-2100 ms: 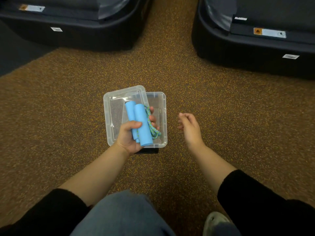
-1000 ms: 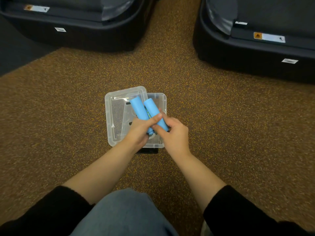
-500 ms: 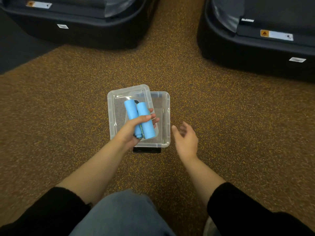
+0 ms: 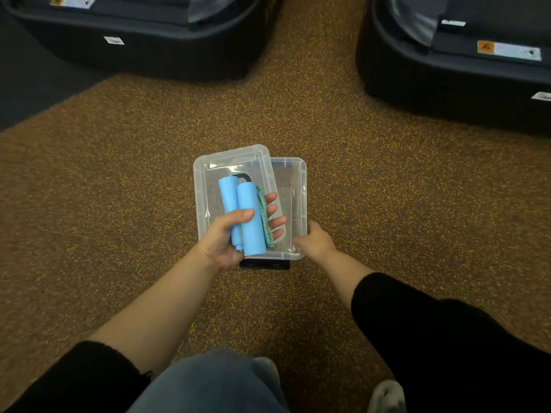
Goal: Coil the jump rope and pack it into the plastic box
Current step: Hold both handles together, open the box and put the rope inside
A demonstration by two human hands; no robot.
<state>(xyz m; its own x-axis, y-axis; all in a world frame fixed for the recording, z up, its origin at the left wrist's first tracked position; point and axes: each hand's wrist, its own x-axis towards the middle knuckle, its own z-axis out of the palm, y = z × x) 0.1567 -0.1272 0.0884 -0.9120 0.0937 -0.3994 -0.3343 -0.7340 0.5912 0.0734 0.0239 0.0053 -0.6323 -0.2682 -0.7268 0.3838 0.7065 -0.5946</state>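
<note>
Floor [image 4: 372, 180]: brown carpet flecked with yellow, filling the centre and lower frame. Upper left of frame: black moulded machine base [image 4: 143, 40] with white labels. Upper right of frame: second black base [image 4: 453, 70] with an orange-and-white label. Far left edge: strip of darker grey flooring. Bottom of frame: blue-jeaned knee [image 4: 214, 383], black sleeves, toe of a pale shoe.

Centre of frame: clear plastic box [image 4: 298, 186] resting on the floor, with clear lid [image 4: 235, 159] lying askew across its left portion. Black latch visible at the near edge.

Left hand [image 4: 222, 238]: closed around the jump rope [image 4: 249, 216], thumb across the 2 blue foam handles, fingers wrapped behind, blue-green braided cord bunched on the right side of the handles. Bundle held above the lid and box, not yet inside.

Right hand [image 4: 316, 241]: resting on the near right corner of the box, fingers curled over the rim; firmness of grasp cannot be told.

Versus 0.5 s ago: right hand moved from open air beside the box to contact with its rim. Left-hand grasp unchanged. Cord now more exposed beside the handles.
</note>
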